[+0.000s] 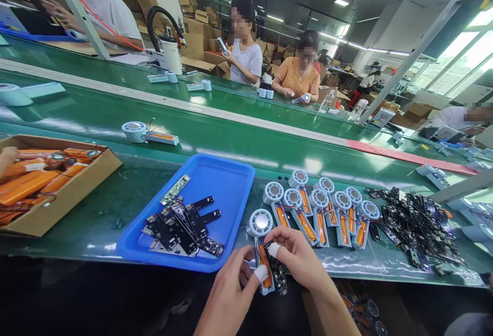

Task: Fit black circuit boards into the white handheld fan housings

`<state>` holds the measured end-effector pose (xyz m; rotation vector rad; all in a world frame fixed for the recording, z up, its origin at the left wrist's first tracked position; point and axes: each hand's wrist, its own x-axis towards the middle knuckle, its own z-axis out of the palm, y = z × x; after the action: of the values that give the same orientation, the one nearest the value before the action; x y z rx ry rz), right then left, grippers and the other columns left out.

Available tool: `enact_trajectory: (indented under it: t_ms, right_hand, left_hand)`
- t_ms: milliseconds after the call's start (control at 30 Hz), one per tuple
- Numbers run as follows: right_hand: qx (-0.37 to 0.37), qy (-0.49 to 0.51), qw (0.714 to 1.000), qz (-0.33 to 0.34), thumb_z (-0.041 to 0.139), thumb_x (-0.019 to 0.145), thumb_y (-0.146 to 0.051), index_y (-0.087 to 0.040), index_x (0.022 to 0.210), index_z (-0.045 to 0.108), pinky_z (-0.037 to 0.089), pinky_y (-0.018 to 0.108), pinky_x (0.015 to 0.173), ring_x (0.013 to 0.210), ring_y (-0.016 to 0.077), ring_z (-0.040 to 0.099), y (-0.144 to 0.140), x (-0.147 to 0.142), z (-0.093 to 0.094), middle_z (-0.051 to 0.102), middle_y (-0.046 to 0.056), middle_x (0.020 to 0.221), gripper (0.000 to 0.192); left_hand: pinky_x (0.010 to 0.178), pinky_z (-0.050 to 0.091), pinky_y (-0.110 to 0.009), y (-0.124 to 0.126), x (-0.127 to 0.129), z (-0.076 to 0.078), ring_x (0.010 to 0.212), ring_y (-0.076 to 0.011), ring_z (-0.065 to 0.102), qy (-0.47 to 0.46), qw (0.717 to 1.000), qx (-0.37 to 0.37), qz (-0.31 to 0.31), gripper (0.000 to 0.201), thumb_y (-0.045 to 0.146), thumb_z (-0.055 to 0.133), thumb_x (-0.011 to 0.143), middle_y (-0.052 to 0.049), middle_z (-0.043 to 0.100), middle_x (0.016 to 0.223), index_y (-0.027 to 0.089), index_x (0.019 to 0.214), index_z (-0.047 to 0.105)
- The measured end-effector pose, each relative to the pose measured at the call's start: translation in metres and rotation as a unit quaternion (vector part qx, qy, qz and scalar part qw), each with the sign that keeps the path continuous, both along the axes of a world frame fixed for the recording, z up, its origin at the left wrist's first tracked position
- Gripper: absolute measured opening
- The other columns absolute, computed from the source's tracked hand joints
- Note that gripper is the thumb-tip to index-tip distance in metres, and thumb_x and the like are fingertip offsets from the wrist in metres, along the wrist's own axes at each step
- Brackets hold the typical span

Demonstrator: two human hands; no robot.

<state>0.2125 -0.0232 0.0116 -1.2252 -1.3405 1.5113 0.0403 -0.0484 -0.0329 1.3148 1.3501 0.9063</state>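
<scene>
Just right of the blue tray (235, 182), a fan unit (263, 254) is clasped between left hand (233, 284) thumb and fingers; a black circuit board (279, 273) is pinched in the right hand (299, 255). Board judged light, stiff, fragile; edge grip preferred. Beyond the tray, another wired unit (153, 136) is seen.

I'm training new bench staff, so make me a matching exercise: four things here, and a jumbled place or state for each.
1. Tray
2. Cardboard box
3. Right hand
4. Large circuit-board pile

A. Gripping one dark circuit board
B. Rightmost of these four
C. Blue, with boards lying in it
D. Holding orange parts

Pairs: 1-C, 2-D, 3-A, 4-B
</scene>
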Motion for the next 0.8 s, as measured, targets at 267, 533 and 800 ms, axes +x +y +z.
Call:
enact_trajectory:
  t_ms: [267,533,800]
  right_hand:
    - [0.015,0.06,0.998,0.018,0.072,0.079,-0.028,-0.018,0.086,0.063,0.046,0.024,0.067,0.07,0.0119,0.056,-0.018,-0.001,0.003,0.061,0.0,0.081,0.016]
    - [0.014,0.114,0.991,-0.062,0.082,0.077,-0.038,-0.02,0.092,0.064,0.05,0.029,0.079,0.078,0.0145,0.062,-0.021,0.006,-0.006,0.066,0.001,0.083,0.03]
    - [0.062,0.012,0.994,-0.088,0.075,0.079,-0.027,-0.022,0.106,0.06,0.053,0.031,0.084,0.092,0.0179,0.066,-0.027,0.002,-0.003,0.067,0.004,0.098,0.031]
  left_hand:
    - [0.091,0.055,-0.04,0.016,0.011,0.014,0.102,-0.0289,0.07,-0.236,0.956,-0.133,-0.111,0.041,0.041,0.076,0.071,-0.01,0.076,0.103,0.018,0.104,0.069]
    - [0.11,0.045,-0.039,0.003,0.013,-0.004,0.136,-0.0297,0.052,-0.224,0.97,-0.09,0.004,0.049,0.045,0.059,0.085,-0.008,0.062,0.14,0.023,0.129,0.06]
    - [0.117,0.036,-0.045,0.006,0.015,-0.004,0.138,-0.031,0.049,-0.177,0.983,-0.035,0.011,0.056,0.056,0.057,0.089,-0.012,0.059,0.143,0.02,0.131,0.056]
